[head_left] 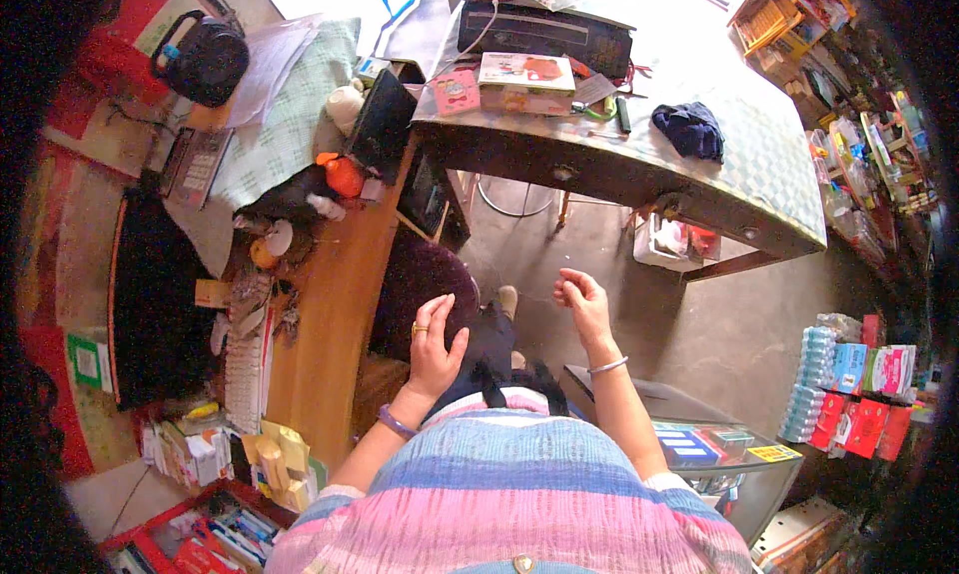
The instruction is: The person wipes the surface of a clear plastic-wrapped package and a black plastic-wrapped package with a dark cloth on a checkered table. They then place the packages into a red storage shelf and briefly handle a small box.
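My left hand [437, 347] is held in the air before my striped sweater, its thumb apart from the fingers and nothing seen in it. It has a ring on one finger and a bangle [397, 423] at the wrist. The dark purple chair seat [423, 278] lies beneath its fingertips. To the right, my right hand [586, 304] is raised over the floor with its fingers curled. Whether something thin sits between those fingertips cannot be made out. A silvery bracelet [607, 365] circles that wrist. The two hands are apart and touch no furniture.
Ahead stands a table [764, 154] bearing a cardboard box [527, 83], a dark cloth [689, 130] and a black device [543, 38]. A wooden desk [322, 312] with a keyboard [246, 357] is at left. A glass display case [749, 484] stands at right, near stocked shelves [861, 162].
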